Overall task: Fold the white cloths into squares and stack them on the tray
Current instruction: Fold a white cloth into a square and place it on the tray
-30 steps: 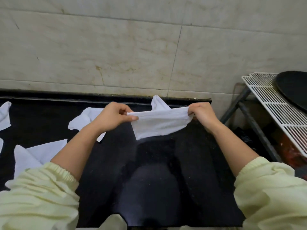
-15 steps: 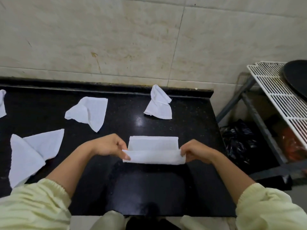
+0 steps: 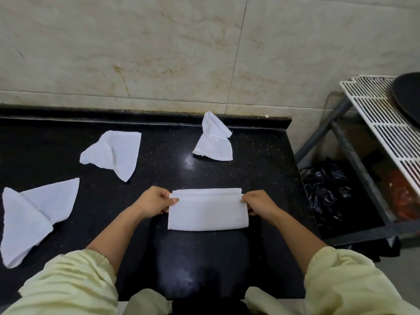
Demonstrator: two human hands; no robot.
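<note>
A white cloth (image 3: pixel 207 210) lies flat on the black counter (image 3: pixel 172 258), folded into a wide rectangle. My left hand (image 3: pixel 155 201) pinches its upper left corner and my right hand (image 3: pixel 257 203) pinches its upper right corner. Three more white cloths lie loose on the counter: a crumpled cloth (image 3: pixel 113 153) behind my left hand, a bunched cloth (image 3: pixel 214 140) near the back edge, and a larger cloth (image 3: pixel 34 214) at the far left. A dark round tray (image 3: pixel 409 96) rests on the wire rack at the far right, partly cut off.
A white wire rack (image 3: pixel 384 123) on a grey metal frame (image 3: pixel 354 169) stands right of the counter. Black plastic bags (image 3: pixel 327 189) lie under it. A tiled wall (image 3: pixel 159 53) backs the counter. The counter's right edge ends near the rack.
The cloth went from being held up in the air to lying on the counter. Both hands then brought its near edge over to the far edge, folding it in half.
</note>
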